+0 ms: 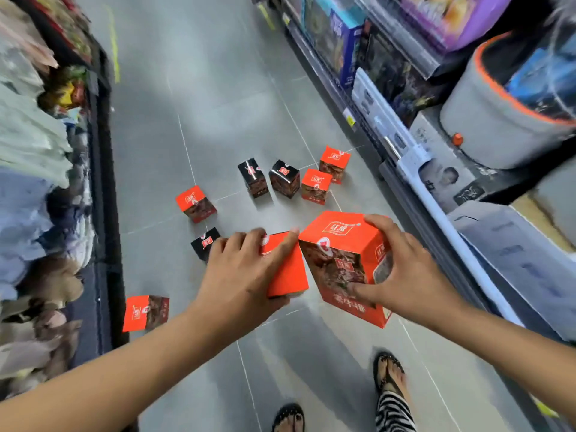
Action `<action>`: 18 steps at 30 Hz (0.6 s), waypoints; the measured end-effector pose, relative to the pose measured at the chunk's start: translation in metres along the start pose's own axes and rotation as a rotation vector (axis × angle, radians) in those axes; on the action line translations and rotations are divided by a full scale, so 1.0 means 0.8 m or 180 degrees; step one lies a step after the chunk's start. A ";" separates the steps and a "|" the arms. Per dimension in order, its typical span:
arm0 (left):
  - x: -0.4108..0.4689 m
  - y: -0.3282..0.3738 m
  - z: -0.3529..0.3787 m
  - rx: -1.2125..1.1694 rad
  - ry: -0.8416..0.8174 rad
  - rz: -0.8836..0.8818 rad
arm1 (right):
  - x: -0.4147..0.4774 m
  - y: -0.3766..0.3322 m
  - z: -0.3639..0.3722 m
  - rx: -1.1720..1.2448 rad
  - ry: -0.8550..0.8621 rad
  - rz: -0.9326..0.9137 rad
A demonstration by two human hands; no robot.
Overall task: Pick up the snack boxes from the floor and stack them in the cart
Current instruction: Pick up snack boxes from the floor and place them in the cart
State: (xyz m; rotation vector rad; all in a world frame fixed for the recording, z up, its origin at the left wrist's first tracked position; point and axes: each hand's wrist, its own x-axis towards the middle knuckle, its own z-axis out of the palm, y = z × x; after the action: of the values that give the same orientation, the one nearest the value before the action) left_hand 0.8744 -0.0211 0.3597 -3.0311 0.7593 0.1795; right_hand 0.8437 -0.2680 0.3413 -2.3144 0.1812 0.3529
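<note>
Head view: pick-up step is underway, both hands are carrying boxes above the grey tiled floor (218,98), so by my read the next move is turning to find the cart, which is not showing anywhere in this frame, and setting these two down squarely so later ones stack. The left hand (246,275) is wrapping over a smaller orange box (288,272), fingers curled across its top and side, closed on it. The right hand (402,275) is gripping the larger orange box (346,260), thumb lying on the printed front, fingers hooking over the top far edge; the box is tilting. The two held boxes are touching at their upper corners. Still lying on the floor: orange box (195,203), black box (204,243) just beside the left fingers, orange box (146,312) near the left shelf base, two black boxes (253,177) (284,179), two more orange ones (315,186) (334,163) near the right shelving (405,151). Plenty left to collect. Sandalled feet at bottom edge.
</note>
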 end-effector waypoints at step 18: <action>-0.200 0.368 -0.342 0.0400 0.0210 0.3301 | -0.624 -0.048 -0.191 0.0039 0.2541 0.1729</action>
State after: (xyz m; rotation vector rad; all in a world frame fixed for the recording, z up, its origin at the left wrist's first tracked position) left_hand 0.6250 -0.2166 0.6546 -2.2241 2.1413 0.0232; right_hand 0.4083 -0.3402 0.6220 -2.2409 1.2029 -0.3363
